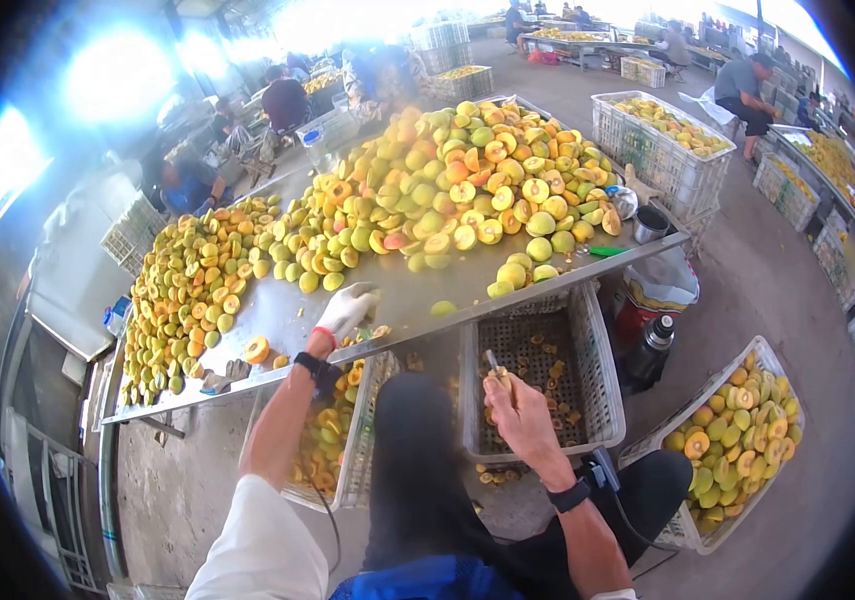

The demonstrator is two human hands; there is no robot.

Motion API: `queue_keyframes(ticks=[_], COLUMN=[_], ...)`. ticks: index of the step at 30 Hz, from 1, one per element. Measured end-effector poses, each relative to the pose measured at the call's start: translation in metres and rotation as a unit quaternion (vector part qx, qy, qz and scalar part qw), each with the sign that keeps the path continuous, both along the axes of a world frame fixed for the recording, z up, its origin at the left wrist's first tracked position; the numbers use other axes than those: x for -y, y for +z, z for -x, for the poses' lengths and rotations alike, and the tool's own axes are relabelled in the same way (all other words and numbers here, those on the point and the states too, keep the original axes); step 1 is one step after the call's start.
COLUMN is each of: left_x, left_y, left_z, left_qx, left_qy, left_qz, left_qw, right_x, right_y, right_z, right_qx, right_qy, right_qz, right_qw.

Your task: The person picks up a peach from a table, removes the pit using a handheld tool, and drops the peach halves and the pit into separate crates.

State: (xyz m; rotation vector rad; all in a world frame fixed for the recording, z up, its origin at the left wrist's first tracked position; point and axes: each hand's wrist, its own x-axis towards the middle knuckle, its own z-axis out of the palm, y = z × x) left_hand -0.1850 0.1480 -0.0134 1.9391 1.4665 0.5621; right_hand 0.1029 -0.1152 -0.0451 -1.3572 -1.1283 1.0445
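My left hand (350,309) wears a white glove and rests over the near edge of the metal table (398,285), beside small fruit pieces; its fingers are too blurred to tell what they hold, if anything. My bare right hand (522,412) is closed round a small tool (493,363) with a thin metal tip, above a crate (603,385) with a few fruit scraps in it. A large heap of yellow-green fruit (428,190), many of them halved, covers much of the table. A green-handled item (606,251) lies near a metal cup (651,223).
Crates of fruit stand below the table at the left (360,440) and on the floor at the right (683,525). A black thermos (651,350) and a sack (670,283) stand between. Several people work at other tables behind. Cables run from both wrists.
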Motion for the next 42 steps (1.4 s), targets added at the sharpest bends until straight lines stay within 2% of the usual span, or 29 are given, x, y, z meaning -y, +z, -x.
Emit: queue_keyframes(ticks=[1,4,8,11,15,20,23,26,28,32,34,38,42], left_x=[0.015,0.061,0.123,0.152,0.151,0.164,0.162,0.166,0.165,0.171,0.172,0.175,0.183], left_y=[0.014,0.048,0.083,0.092,0.057,0.044,0.029,0.033,0.022,0.013,0.008,0.01,0.022], left_z=[-0.006,-0.031,-0.085,-0.119,-0.151,-0.166,-0.175,-0.179,-0.179,-0.181,-0.183,-0.182,-0.182], left_qx=[0.136,0.259,0.406,0.328,0.461,0.432,0.474,0.479,0.529,0.603,0.602,0.578,0.526], left_qy=[0.006,-0.049,-0.093,-0.111,-0.126,-0.155,-0.167,-0.146,-0.133,-0.092,-0.084,-0.089,-0.04], left_qz=[0.084,0.108,0.156,0.104,0.219,0.24,0.224,0.196,0.196,0.204,0.163,0.107,0.07], left_qw=[0.987,0.958,0.896,0.932,0.851,0.856,0.835,0.843,0.815,0.765,0.777,0.804,0.847], right_x=[0.002,0.009,0.015,0.015,0.015,0.01,0.004,-0.001,-0.003,-0.008,-0.009,-0.007,-0.002], right_y=[0.006,0.036,0.049,0.051,0.049,0.043,0.037,0.035,0.039,0.029,0.029,0.023,0.025], right_z=[0.002,0.011,0.013,0.006,-0.009,-0.024,-0.026,-0.024,-0.02,-0.012,-0.008,0.004,0.011], right_qx=[0.011,0.054,0.112,0.142,0.184,0.239,0.271,0.303,0.339,0.34,0.344,0.276,0.217], right_qy=[-0.001,-0.008,-0.021,-0.052,-0.091,-0.105,-0.107,-0.109,-0.099,-0.113,-0.109,-0.098,-0.058], right_qz=[-0.023,-0.09,-0.149,-0.181,-0.178,-0.143,-0.132,-0.139,-0.132,-0.2,-0.205,-0.145,-0.107], right_qw=[1.0,0.994,0.982,0.972,0.962,0.955,0.947,0.937,0.926,0.912,0.91,0.945,0.969])
